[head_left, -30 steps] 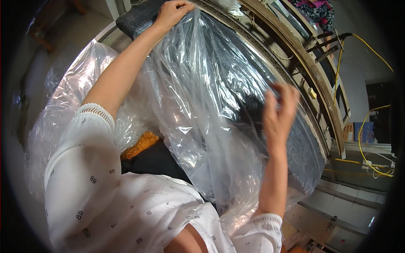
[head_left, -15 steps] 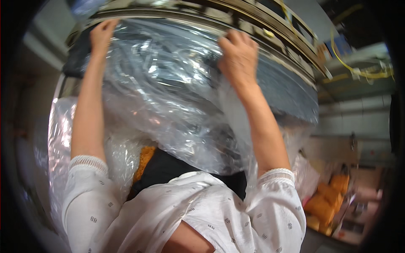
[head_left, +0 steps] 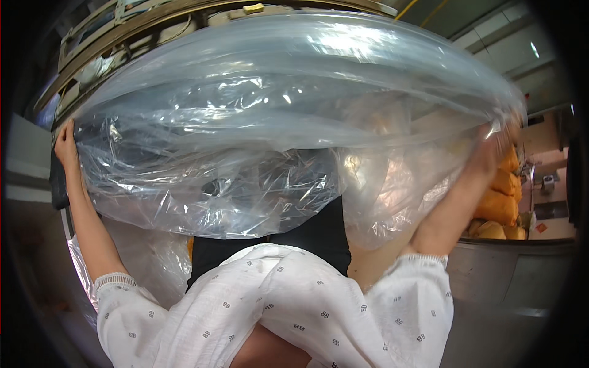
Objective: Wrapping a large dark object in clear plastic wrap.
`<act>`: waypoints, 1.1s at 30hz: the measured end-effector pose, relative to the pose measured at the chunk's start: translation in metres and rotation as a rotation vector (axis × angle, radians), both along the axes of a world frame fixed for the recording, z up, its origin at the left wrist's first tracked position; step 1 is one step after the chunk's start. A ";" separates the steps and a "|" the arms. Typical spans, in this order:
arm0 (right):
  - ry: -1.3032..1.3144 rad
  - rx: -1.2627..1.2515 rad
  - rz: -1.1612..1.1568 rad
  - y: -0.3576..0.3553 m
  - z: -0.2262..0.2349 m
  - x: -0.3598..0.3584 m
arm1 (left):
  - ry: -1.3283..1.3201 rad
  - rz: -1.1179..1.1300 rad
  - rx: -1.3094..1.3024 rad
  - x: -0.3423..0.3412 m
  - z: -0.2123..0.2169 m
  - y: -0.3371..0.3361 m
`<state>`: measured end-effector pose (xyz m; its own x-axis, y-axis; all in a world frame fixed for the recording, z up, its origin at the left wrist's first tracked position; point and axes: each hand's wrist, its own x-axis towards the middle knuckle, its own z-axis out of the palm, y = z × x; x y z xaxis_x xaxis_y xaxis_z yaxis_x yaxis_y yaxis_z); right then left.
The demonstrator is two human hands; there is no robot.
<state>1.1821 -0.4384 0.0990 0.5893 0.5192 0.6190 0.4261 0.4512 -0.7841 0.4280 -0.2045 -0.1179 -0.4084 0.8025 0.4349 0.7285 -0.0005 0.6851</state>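
Observation:
A wide clear plastic sheet (head_left: pixel 270 98) stretches between my two hands and billows upward along its far side. At the far left, my left hand (head_left: pixel 66 146) is closed on its edge, beside the dark end of a padded surface (head_left: pixel 58 184). My right hand (head_left: pixel 500 132) is raised far out to the right, blurred by motion, with the other end of the sheet gathered at it. Loose, creased folds of the plastic hang toward my lap over my black trousers (head_left: pixel 307 230). Most of the padded surface is hidden under the sheet.
A metal frame with rails (head_left: pixel 80 67) runs along the far left side, with a small yellow piece (head_left: pixel 253 8) on it. Orange bundles (head_left: pixel 500 199) are stacked at the right. More clear plastic (head_left: pixel 162 260) hangs by my left arm.
My right hand has swung far out to the right, drawing the plastic wide so that it billows. My left hand sits lower and farther left in view, still gripping. The view has turned rightward.

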 end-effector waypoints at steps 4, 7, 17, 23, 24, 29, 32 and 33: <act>0.048 -0.323 -0.109 0.078 -0.103 0.079 | 0.029 -0.033 -0.015 -0.075 -0.026 0.003; -0.291 -0.571 0.033 0.071 -0.174 0.068 | 0.099 0.053 -0.071 -0.076 0.005 -0.046; -0.628 -0.738 0.105 0.041 -0.180 0.010 | 0.390 0.159 -0.073 -0.090 -0.009 -0.071; -0.688 -0.573 -0.158 0.143 -0.155 0.002 | 0.382 0.156 -0.094 -0.097 -0.012 -0.068; -0.725 -0.602 -0.216 0.159 -0.163 0.002 | 0.384 0.147 -0.089 -0.099 -0.013 -0.070; -0.431 -0.786 0.198 0.183 -0.179 0.016 | 0.362 0.183 -0.121 -0.094 -0.010 -0.078; -0.363 -0.690 0.204 0.186 -0.174 0.026 | 0.364 0.161 -0.121 -0.092 -0.005 -0.077; -0.381 -0.679 0.189 0.190 -0.174 0.027 | 0.342 0.172 -0.106 -0.090 -0.006 -0.078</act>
<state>1.2096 -0.2487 -0.0751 0.2657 0.9247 0.2727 0.6841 0.0185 -0.7292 0.3379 -0.2830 -0.1238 -0.3871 0.7827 0.4874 0.8977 0.1995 0.3928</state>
